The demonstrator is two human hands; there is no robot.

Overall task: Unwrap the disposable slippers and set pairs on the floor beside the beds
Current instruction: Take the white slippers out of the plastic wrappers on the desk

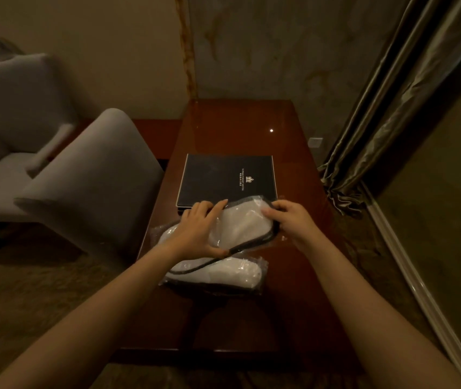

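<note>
Over table (pixel 293 276), both hands gripping wrapped slippers (pixel 237 223)

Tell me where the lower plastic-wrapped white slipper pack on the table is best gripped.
Probably at the crinkled loose film on its right end, from the right: the lower plastic-wrapped white slipper pack lies flat on the glossy brown wooden table, that end is uncovered, and the left hand and upper pack crowd its left.

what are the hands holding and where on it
Both hold the upper wrapped slipper pack: the left hand grips its middle, and the right hand pinches its far end. The second pack lies untouched on the table.
</note>
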